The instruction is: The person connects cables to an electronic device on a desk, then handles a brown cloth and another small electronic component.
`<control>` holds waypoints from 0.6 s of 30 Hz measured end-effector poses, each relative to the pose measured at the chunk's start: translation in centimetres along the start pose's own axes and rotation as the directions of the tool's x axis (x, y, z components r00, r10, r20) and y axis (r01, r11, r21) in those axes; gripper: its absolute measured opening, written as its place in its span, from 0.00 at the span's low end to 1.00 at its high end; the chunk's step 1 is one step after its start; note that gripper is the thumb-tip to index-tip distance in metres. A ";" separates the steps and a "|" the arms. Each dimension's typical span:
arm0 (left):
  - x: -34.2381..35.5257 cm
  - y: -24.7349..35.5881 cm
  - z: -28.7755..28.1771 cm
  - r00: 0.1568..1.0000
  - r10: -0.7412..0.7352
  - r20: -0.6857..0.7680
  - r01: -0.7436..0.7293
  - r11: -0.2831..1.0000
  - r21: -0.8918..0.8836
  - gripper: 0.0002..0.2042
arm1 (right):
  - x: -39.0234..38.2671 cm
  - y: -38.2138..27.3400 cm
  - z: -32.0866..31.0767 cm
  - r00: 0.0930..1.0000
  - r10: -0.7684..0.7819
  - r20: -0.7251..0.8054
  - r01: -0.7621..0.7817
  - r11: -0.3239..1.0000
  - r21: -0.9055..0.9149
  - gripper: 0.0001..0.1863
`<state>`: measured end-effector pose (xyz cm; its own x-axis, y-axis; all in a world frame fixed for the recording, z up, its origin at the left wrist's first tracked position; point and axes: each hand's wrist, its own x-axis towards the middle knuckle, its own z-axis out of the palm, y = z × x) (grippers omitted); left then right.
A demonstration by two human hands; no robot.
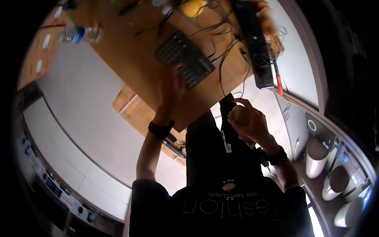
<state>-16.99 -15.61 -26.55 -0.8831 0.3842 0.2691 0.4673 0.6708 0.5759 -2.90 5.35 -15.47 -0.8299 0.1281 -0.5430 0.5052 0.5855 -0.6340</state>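
My left hand point(171, 87), blurred, reaches over the table at the near left edge of a black keyboard point(185, 57). Its fingers look stretched out, with nothing visible in them; whether they touch the keys I cannot tell. Off the table's near right edge, above my lap, my right hand point(256, 124) is closed around a tan, rounded object point(239, 115) whose kind I cannot make out. Its index finger curls over the top, close to a thin cable loop hanging from the table. Black bands circle both wrists.
The brown table point(130, 51) carries tangled black cables point(223, 51), a long black bar-shaped device point(256, 47), a red-tipped tool point(279, 81) and a yellow object point(192, 7). A plastic bottle point(81, 34) lies at the left. Cardboard boxes point(134, 110) are beside the table; white rounded appliances point(316, 158) stand at right.
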 end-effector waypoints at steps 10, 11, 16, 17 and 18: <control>8.3 4.3 7.9 0.837 0.228 0.498 -0.434 0.830 0.349 0.05 | -1.2 2.7 -0.5 0.993 -0.052 -0.103 0.052 0.999 -0.001 0.25; 8.4 4.4 8.1 0.820 0.248 0.515 -0.464 0.815 0.347 0.05 | -1.4 3.0 -0.2 0.992 -0.047 -0.116 0.046 0.999 -0.009 0.25; 7.5 3.9 7.1 0.762 0.292 0.577 -0.518 0.810 0.274 0.04 | -2.1 4.4 0.5 0.990 -0.027 -0.140 0.028 1.000 0.007 0.23; 7.1 3.7 6.8 0.768 0.312 0.560 -0.512 0.824 0.243 0.04 | -2.2 4.6 0.4 0.988 -0.025 -0.149 0.026 1.000 0.004 0.23; 6.8 3.6 6.4 0.773 0.329 0.542 -0.505 0.836 0.213 0.03 | -2.2 4.8 0.3 0.987 -0.027 -0.159 0.029 1.000 0.006 0.23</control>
<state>-21.07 -6.55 -27.60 -0.5070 0.8617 -0.0208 0.8457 0.5020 0.1812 1.39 7.65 -17.44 -0.8705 0.2379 -0.4309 0.4827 0.5839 -0.6527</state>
